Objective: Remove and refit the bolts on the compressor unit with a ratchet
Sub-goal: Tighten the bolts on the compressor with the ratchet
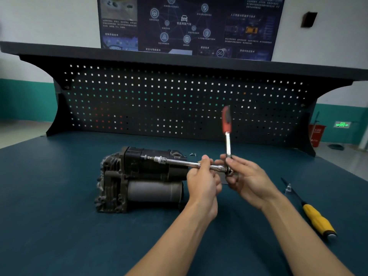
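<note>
Left hand (203, 182) fingers round extension bar (179, 161), right hand (249, 178) round ratchet (228, 144) head (handle upright).

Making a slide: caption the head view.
Left hand steadies the chrome extension bar at the dark metal compressor unit; right hand grips the red-handled chrome ratchet.

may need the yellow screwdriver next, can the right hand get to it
Probably yes: the yellow screwdriver lies unobstructed beside that forearm, though the right hand grips the ratchet and must let go first.
</note>
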The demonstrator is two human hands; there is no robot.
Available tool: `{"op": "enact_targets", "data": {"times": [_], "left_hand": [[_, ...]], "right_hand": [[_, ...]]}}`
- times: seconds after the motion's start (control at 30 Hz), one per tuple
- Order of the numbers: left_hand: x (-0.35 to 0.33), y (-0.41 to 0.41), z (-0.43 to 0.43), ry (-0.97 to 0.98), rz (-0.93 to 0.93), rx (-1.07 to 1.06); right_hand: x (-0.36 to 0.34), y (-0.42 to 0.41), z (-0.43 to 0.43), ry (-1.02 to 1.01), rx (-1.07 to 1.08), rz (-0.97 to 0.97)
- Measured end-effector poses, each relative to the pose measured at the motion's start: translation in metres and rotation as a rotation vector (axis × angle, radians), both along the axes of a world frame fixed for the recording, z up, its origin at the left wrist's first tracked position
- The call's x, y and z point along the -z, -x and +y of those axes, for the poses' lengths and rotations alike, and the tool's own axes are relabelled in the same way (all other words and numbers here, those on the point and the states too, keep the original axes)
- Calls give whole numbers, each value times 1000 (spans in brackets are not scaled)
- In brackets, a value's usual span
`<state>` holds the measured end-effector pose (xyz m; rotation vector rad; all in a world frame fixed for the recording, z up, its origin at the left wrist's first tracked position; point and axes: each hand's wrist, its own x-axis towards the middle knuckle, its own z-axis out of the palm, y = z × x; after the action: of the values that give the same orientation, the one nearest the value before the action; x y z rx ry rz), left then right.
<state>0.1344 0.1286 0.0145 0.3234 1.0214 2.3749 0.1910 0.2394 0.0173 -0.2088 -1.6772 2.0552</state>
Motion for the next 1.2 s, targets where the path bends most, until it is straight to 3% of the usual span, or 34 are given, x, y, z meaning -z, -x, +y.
{"op": "enact_targets", "data": {"times": [0.2,0.37,0.6,0.83,1.0,1.2], "left_hand": [[-2,2,-2,-29,5,5],[-4,3,-1,-67,-6,13],[-5,2,0,-47,18,-7],[-6,0,-1,-32,32,-16],[-4,-1,-3,-1,30,-15],[-4,-1,-1,-9,-7,-35]], "right_hand": [[-1,-13,11,-278,-113,193],[3,-10,15,-519,-99,183],[6,-8,13,-305,-110,232],[-3,-6,-4,-13,-29,123],[-3,7,-13,-130,259,-54],[2,4,-10,-23,206,-249]]}}
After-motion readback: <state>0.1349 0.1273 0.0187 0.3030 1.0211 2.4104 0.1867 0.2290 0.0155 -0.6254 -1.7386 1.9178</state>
